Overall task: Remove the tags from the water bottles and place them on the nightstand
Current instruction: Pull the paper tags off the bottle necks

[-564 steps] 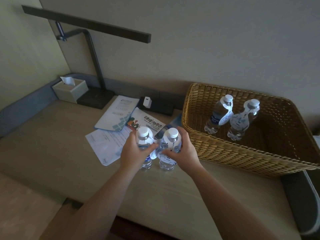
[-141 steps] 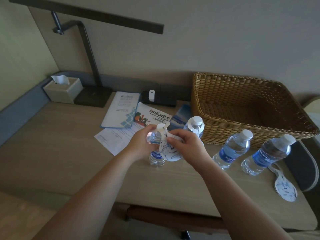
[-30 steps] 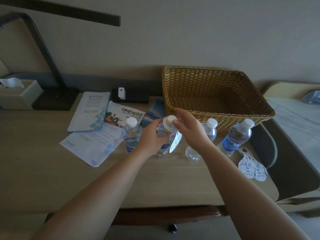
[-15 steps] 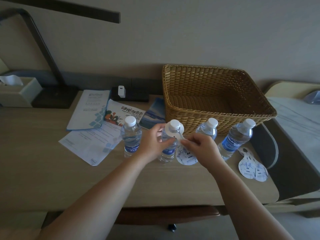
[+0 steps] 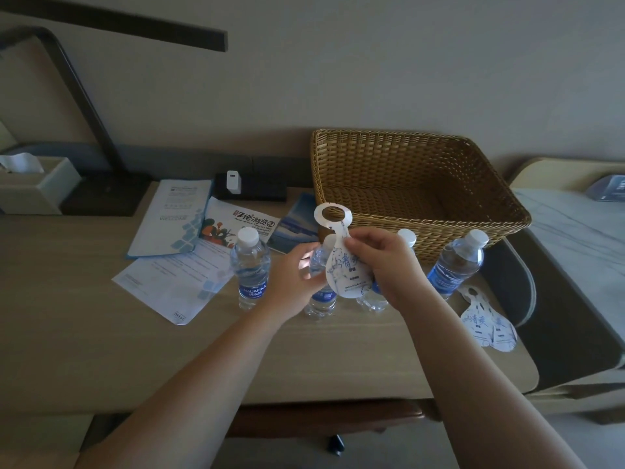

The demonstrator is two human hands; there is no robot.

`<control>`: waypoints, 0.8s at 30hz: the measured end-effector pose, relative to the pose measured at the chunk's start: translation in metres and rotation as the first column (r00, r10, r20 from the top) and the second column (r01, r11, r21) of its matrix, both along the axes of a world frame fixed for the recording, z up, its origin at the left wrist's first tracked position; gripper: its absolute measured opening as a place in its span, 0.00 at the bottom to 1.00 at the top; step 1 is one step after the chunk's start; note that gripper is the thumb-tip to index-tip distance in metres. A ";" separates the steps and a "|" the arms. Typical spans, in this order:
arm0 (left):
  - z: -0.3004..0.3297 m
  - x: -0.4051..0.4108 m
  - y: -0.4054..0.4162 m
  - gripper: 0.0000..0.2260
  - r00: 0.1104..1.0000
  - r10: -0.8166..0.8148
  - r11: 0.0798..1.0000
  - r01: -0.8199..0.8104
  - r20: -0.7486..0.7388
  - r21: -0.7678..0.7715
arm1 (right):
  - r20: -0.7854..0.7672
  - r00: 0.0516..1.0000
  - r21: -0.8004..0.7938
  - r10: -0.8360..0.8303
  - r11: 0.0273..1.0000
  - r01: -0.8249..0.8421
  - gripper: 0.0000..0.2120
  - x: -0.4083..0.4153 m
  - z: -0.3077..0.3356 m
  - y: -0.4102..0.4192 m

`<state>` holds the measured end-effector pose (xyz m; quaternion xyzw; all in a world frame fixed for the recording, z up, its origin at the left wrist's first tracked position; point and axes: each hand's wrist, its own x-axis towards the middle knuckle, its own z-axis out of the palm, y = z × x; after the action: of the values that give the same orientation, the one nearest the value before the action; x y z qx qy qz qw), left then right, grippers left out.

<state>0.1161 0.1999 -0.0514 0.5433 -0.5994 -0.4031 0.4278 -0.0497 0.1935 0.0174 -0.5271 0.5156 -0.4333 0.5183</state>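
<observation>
lifting clear now: right hand pinches the tag, its ring off the cap it circled half a second ago, left hand wraps the bottle on the desk, so likely the last tag, bound for the pile.

One view only — a wide-angle camera on the person's head, looking forward and down across the tabletop toward the wall. It sits close: both forearms reach in from the bottom edge, and straight lines bow near the borders.
</observation>
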 end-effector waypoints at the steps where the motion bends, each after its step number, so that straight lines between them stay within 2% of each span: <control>1: 0.000 -0.001 0.001 0.25 1.000 0.015 1.000 -0.015 0.003 -0.001 | 0.011 1.000 -0.007 -0.012 1.000 0.012 0.06 -0.001 0.001 0.000; 9: -0.002 -0.007 0.004 0.23 0.998 0.058 0.998 -0.058 0.032 0.000 | 0.174 0.980 -0.056 -0.093 0.993 0.105 0.05 -0.057 -0.005 0.018; 15: -0.008 -0.025 0.002 0.22 0.993 0.121 0.992 -0.121 0.008 -0.036 | 0.292 0.899 0.037 -0.327 0.943 0.331 0.14 -0.139 -0.031 0.043; 18: -0.010 -0.033 -0.001 0.22 0.994 0.107 0.994 -0.107 -0.009 -0.026 | 0.292 0.843 0.068 -0.452 0.889 0.453 0.07 -0.182 -0.051 0.055; 20: -0.009 -0.038 -0.002 0.21 0.995 0.099 0.994 -0.100 -0.006 -0.033 | 0.275 0.782 0.115 -0.560 0.826 0.551 0.06 -0.206 -0.067 0.060; 22: -0.010 -0.042 -0.003 0.21 0.996 0.092 0.995 -0.091 0.012 -0.042 | 0.183 0.721 0.154 -0.669 0.744 0.651 0.05 -0.224 -0.084 0.058; 24: -0.010 -0.045 -0.004 0.21 0.995 0.097 0.994 -0.096 0.027 -0.051 | 0.022 0.675 0.167 -0.738 0.668 0.725 0.05 -0.238 -0.100 0.048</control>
<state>0.0716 0.1963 -0.0617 0.5666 -0.5886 -0.3589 0.4514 -0.2875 0.2415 -0.0825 -0.2177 0.6902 -0.5890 0.3598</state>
